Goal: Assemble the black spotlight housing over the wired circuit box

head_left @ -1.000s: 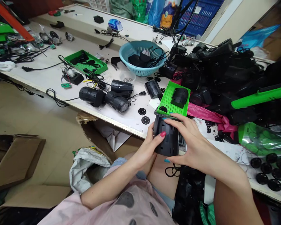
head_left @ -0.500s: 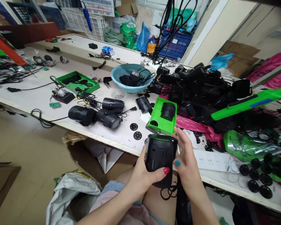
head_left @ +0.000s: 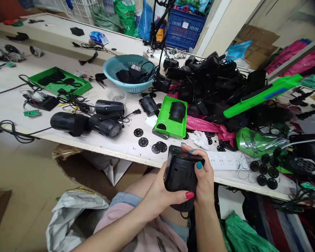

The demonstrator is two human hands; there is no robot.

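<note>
held low over the lap, just short of the table (head_left: 120, 145) edge: a black cylindrical lamp housing (head_left: 180, 173), upright with its slotted side toward the camera. left hand (head_left: 162, 194) wrapped around the lower left of the housing, thumb with the red nail pressed across the front near the bottom. right hand (head_left: 203, 180) clasped over the upper right, fingers (head_left: 191, 151) curled over the top rim, teal thumbnail flat on the front face. both sets of fingers clenched on the housing, none loose. a thin black cord dangling below the housing, mostly hidden.

best handled, by the look of it, with the left palm kept as the steady base and only the right fingers working at the top rim; worth keeping the cord clear of the knees and the housing level, so nothing slips off the open end.

further out on the table: black perforated discs (head_left: 143, 141) scattered near the edge, a green perforated tray (head_left: 170, 122) carrying another small black housing (head_left: 177, 112), two finished black lamps (head_left: 94, 124) lying on their sides to the left. beyond these, a teal basket (head_left: 112, 68) with black parts, a flat green tray (head_left: 39, 75), and a heap of black housings (head_left: 212, 77) at the right rear.
</note>
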